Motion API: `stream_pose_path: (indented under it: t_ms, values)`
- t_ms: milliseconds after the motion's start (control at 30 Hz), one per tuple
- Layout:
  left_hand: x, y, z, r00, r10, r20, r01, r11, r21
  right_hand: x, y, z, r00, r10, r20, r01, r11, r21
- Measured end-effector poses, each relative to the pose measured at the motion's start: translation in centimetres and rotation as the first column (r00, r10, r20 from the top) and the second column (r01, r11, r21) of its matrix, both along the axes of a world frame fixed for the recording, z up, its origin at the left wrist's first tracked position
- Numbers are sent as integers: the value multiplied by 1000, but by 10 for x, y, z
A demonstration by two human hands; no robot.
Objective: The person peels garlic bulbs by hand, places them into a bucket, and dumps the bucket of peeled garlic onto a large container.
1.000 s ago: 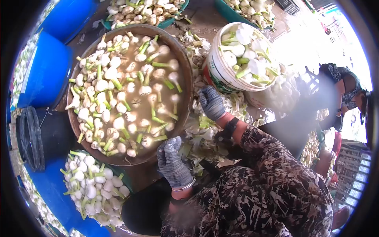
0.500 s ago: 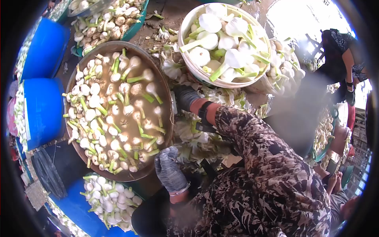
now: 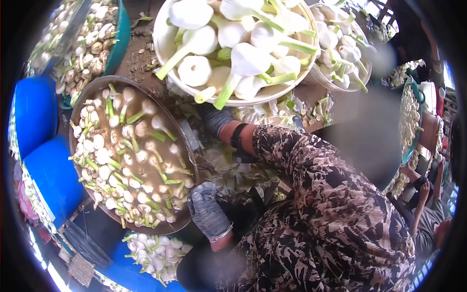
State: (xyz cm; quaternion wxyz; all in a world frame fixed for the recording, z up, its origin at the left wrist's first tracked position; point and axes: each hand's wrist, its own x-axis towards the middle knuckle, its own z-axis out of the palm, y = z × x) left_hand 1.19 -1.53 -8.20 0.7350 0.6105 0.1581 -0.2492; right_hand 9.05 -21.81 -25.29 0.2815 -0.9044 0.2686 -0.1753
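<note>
My left hand [image 3: 209, 210], in a grey glove with a bracelet at the wrist, is curled closed beside the near rim of a round brown basin [image 3: 190, 160]; whatever its fingers hold is hidden. Whole garlic bulbs [image 3: 103, 155] with cut green stems float in the basin's muddy water. My right hand [image 3: 217, 120], gloved and with a dark wristband, is at the lower edge of a white bucket [image 3: 163, 63]. That bucket is heaped with large white garlic bulbs [image 3: 249, 59]. The bucket's edge and shadow hide the right hand's fingers.
A second bucket of garlic [image 3: 343, 48] stands behind the white one. Peeled garlic leaves [image 3: 228, 170] lie between my arms. Blue tubs [image 3: 56, 175] line the left side, and a green tub [image 3: 116, 39] holds dirty bulbs. Another person [image 3: 430, 219] sits at the right.
The white bucket looks larger and lies further up and left in view. The basin has shifted left and slightly down. My left hand stays closed near the rim; my right hand appears further left.
</note>
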Motion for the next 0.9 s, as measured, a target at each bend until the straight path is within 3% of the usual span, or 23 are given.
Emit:
stream_pose_path:
  t_ms: [67, 133, 200, 233, 267, 333, 367, 433, 467, 500, 533, 567, 600, 667, 733, 800, 900]
  values:
    - [0, 4, -5, 1000, -9, -5, 9, 999, -42, 1, 2, 9, 983, 178, 45, -184, 945, 270]
    - [-1, 10, -10, 997, -75, 4, 75, 997, 31, 5, 12, 12, 952, 306, -28, -304, 951, 49]
    - [-1, 5, -10, 990, -139, 23, 137, 987, 90, 5, 36, -3, 807, 582, -101, -529, 787, 317]
    - [-2, -2, -7, 977, -190, 93, 171, 968, 183, -1, 46, -6, 893, 434, 123, -436, 760, 483]
    - [-1, -11, -7, 955, -245, 166, 195, 943, 271, -3, 58, -18, 892, 433, 131, -441, 767, 466]
    - [-3, -19, -5, 964, -206, 169, 159, 954, 254, 0, 70, -38, 904, 350, 246, -419, 839, 348]
    - [-4, -18, -6, 967, -223, 123, 178, 936, 302, 3, 65, -34, 900, 354, 254, -424, 846, 324]
    - [-3, -21, -4, 965, -248, 84, 207, 920, 334, 2, 57, -23, 876, 480, 35, -437, 762, 478]
    - [-2, -22, -3, 963, -260, 64, 222, 910, 349, 1, 56, -16, 875, 483, 42, -445, 767, 462]
    - [-3, -24, -2, 907, -399, 138, 308, 849, 429, -1, 56, -8, 857, 506, -97, -486, 857, 174]
    - [-4, -23, -3, 927, -357, 116, 292, 880, 375, -4, 59, -9, 844, 480, -238, -517, 847, -126]
    - [-6, -23, -4, 945, -313, 91, 270, 908, 320, -6, 60, -15, 895, 421, -146, -446, 852, -274]
    - [-6, -26, -1, 961, -269, 65, 243, 933, 266, -4, 53, -3, 894, 425, -140, -448, 848, -284]
    - [-8, -30, 11, 981, -192, 7, 186, 961, 205, -3, 41, 13, 890, 440, -119, -410, 887, 211]
    - [-10, -23, 7, 969, -246, 28, 233, 942, 242, 0, 34, 21, 865, 446, -229, -429, 895, 124]
    - [-11, -17, 7, 952, -301, 56, 274, 919, 284, 3, 30, 33, 871, 406, -277, -293, 882, 370]
    - [-10, -18, 19, 898, -384, 212, 310, 898, 314, 11, 39, 12, 902, 356, -245, -247, 890, 384]
